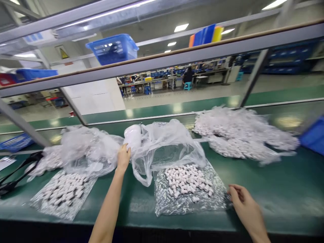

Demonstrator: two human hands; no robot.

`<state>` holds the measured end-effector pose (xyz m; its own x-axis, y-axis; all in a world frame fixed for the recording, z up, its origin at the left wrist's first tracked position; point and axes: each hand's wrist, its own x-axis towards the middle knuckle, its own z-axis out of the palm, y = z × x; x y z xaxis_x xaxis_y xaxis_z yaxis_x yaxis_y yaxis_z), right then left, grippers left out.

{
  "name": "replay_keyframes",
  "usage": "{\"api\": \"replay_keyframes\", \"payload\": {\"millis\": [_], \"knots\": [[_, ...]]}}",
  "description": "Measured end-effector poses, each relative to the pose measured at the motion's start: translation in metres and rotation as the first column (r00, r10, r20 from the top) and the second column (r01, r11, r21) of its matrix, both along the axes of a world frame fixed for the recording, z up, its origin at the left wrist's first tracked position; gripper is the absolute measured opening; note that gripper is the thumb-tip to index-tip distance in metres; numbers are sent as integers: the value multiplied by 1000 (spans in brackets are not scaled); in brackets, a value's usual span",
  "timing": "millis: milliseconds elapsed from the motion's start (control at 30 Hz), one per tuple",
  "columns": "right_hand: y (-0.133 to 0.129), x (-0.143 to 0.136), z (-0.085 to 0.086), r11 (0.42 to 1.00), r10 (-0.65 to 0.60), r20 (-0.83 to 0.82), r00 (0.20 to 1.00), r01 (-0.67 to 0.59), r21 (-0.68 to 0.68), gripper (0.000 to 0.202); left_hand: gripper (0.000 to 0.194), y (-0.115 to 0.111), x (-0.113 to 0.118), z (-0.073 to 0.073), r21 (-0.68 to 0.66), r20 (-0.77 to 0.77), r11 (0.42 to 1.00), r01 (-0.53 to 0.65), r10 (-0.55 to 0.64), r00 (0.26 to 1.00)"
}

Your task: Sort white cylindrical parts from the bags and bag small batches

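My left hand (124, 158) reaches forward with its fingers closed at the lower edge of a smooth white rounded container (133, 137). Thin clear plastic bags lie beside it, among them a crumpled open bag (174, 143). To the right, my right hand (244, 204) is curled with thumb and fingers together at the right edge of a flat clear plastic bag (162, 206). Small white cylindrical parts (189, 180) lie spread on that flat bag. How firmly either hand grips is hard to see.
More white parts (64, 189) lie on another clear sheet at left, beside a bulging clear bag (88, 148). Filled bags (243, 135) are heaped at back right. A blue bin (314, 135) stands at the right edge. Black straps (20, 172) lie far left. A shelf rail (162, 59) crosses above.
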<state>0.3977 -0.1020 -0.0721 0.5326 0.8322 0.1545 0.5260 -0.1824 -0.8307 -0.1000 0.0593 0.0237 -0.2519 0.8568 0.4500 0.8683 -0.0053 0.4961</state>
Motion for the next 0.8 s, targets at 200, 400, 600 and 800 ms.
{"api": "replay_keyframes", "payload": {"millis": [200,400,600,800], "knots": [[-11,-9,15,995,-30,-60,998,24,-94,56,33,16,2,-1,-60,-123,997,-45,37,992],[-9,0,4,984,-17,-58,998,6,-178,61,21,22,-17,21,-85,-135,993,-85,73,988],[-2,0,7,978,-22,-111,994,-2,-210,67,20,18,-33,37,-131,-148,989,-71,51,988],[-6,-20,39,950,-66,-123,990,25,-313,71,15,7,-32,26,-224,-241,974,-26,-29,970]]}}
